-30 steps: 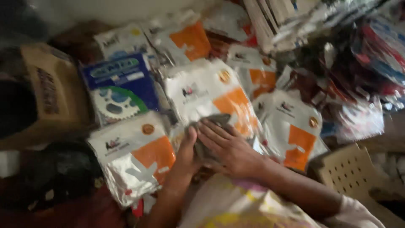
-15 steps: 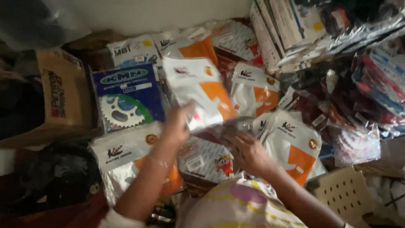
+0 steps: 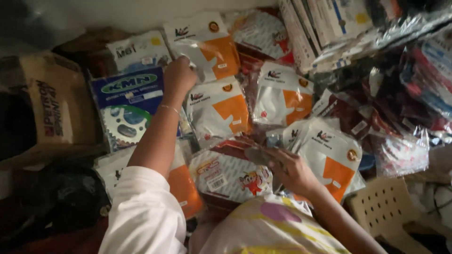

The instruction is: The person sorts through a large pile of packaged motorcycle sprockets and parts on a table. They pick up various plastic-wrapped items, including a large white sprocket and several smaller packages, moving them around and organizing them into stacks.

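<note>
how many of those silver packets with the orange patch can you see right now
5. One at top centre under the left hand, one mid-pile, one right of it, one by the right hand, one under the left forearm. More may be buried.

Sprocket pack (image 3: 126, 110) left of packets (image 3: 219, 110)

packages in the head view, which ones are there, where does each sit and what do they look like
Blue sprocket pack: left, flat, beside the left hand.
Silver-and-orange pouch: top centre, touched by that hand.
Silver-and-orange pouch: right of the right hand.
Cartoon-printed clear pack: centre bottom.
Cardboard box: far left, brown.
</note>
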